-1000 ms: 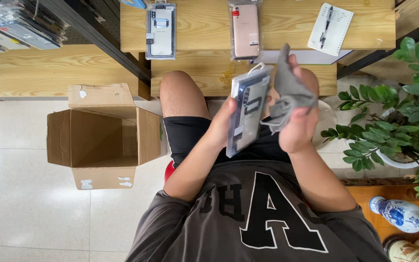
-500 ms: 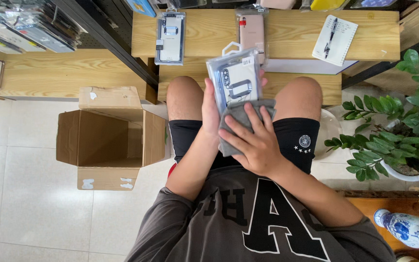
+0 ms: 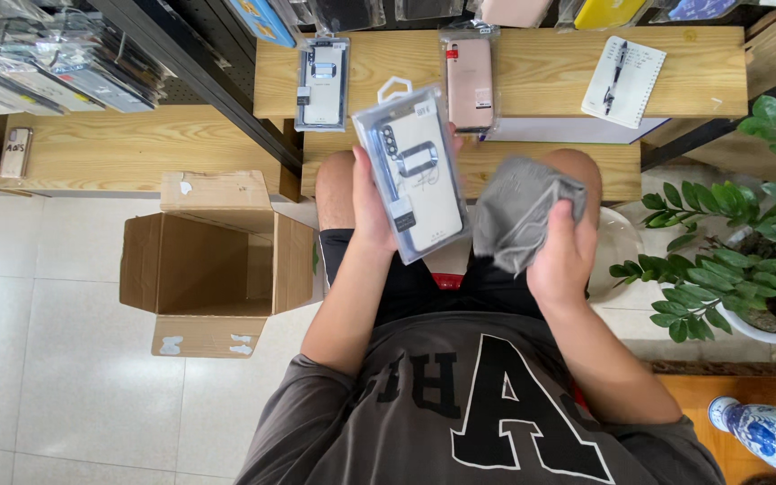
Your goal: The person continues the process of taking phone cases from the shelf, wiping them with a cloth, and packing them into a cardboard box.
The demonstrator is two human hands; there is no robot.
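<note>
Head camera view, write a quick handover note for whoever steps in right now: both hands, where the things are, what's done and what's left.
Left hand: holds a clear-packaged phone case upright over the lap.
Right hand: grips a crumpled grey cloth, held beside the package, apart from it.
Nearby: two more packaged cases, a dark-edged packaged case and a pink packaged case, lie on the wooden bench; a notepad with pen lies there too. An open cardboard box stands on the floor to the left, nothing visible inside.
Done: nothing boxed.
Left: probably wiping the held package, then the bench ones.
</note>
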